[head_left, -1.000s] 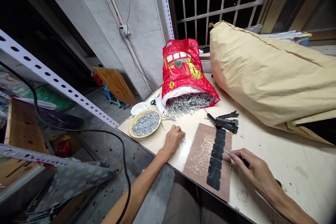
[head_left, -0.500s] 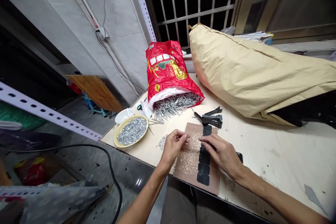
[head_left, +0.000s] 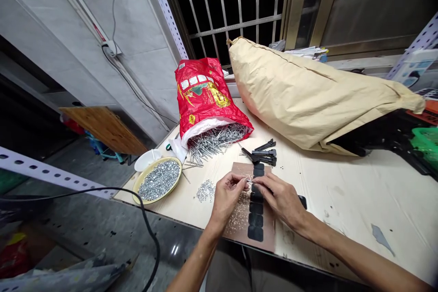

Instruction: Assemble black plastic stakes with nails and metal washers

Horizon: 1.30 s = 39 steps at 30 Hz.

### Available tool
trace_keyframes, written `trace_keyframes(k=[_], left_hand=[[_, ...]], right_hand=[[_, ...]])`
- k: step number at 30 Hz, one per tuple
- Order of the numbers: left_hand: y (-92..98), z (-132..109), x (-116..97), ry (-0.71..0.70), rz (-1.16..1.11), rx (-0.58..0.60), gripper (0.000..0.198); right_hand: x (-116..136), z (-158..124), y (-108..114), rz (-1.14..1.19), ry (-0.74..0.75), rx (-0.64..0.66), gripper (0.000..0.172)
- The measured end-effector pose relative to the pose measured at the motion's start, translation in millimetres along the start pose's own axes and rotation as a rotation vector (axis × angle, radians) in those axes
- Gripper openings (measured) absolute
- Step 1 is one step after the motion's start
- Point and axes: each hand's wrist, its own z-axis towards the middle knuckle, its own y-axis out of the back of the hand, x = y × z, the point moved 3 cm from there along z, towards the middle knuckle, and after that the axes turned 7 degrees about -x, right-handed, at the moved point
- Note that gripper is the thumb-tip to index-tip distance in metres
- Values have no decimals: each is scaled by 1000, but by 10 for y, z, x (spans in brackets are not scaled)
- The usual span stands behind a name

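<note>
Over a brown board point(head_left: 239, 233), my left hand point(head_left: 226, 196) and my right hand point(head_left: 282, 200) meet fingertip to fingertip. A thin metal pin sticks out of my right hand's pinch and reaches my left fingertips. My left thumb and finger are also pressed together, on something too small to make out. Beneath them, tan speckles cover part of the board, beside a column of black rounded squares point(head_left: 256, 220). Left of my left hand lies a small pile of metal bits point(head_left: 205, 190).
A yellow bowl point(head_left: 139, 184) of small metal pieces sits near the table's left edge, by a white dish point(head_left: 145, 159). Metal pins spill from a red bag point(head_left: 205, 96). Black clips point(head_left: 265, 155) lie behind the board. A large tan sack point(head_left: 290, 96) stands at the back.
My hands have come together, so the pin in my right fingers now reaches my left fingertips. The view has swung right, showing a green basket and a white bottle at the right.
</note>
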Motion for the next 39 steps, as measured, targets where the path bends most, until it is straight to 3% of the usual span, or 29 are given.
trace_keyframes(k=[13,31,39], left_hand=[[-50,24,40,19,-12,19,20],[-59,60,204,222,-159,86,31],[-92,72,278,272,-249,67,35]], right_hand=[[-54,-6,38,51,-55,-24,21],[-74,-32,-32,-76,-75,-23,13],[-105,-61,-82,-21,-81,-16,12]])
